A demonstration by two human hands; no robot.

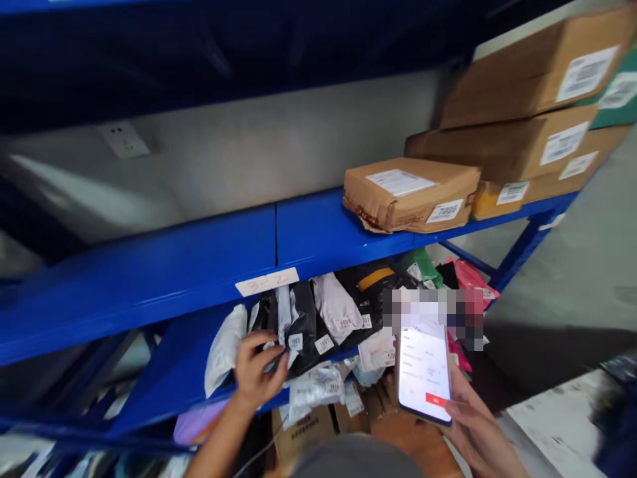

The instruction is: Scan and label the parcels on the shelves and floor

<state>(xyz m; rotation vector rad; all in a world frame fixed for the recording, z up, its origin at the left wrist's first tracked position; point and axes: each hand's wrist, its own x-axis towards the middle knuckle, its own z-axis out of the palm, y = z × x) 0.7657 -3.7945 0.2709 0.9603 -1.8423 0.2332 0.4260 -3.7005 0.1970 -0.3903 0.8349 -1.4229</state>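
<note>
My left hand (259,368) is at the lower shelf with fingers and thumb curled around the dark lower end of a black parcel bag (262,315). Just right of it stand a black parcel bag labelled 1005 (302,318) and a white bag (338,309). A white parcel (225,348) leans to its left, and a silvery parcel (318,388) lies below. My right hand (468,411) holds a smartphone (424,378) upright, its screen lit. The thumb rests by a red button at the bottom of the screen. A blurred patch covers the phone's top.
The blue upper shelf (209,255) carries a tag reading 3-2 (267,282), a dented carton (413,192) and stacked cartons (527,99) at right. Green (423,265) and pink (472,279) parcels lie at the lower shelf's right end. A white tabletop (557,411) is at lower right.
</note>
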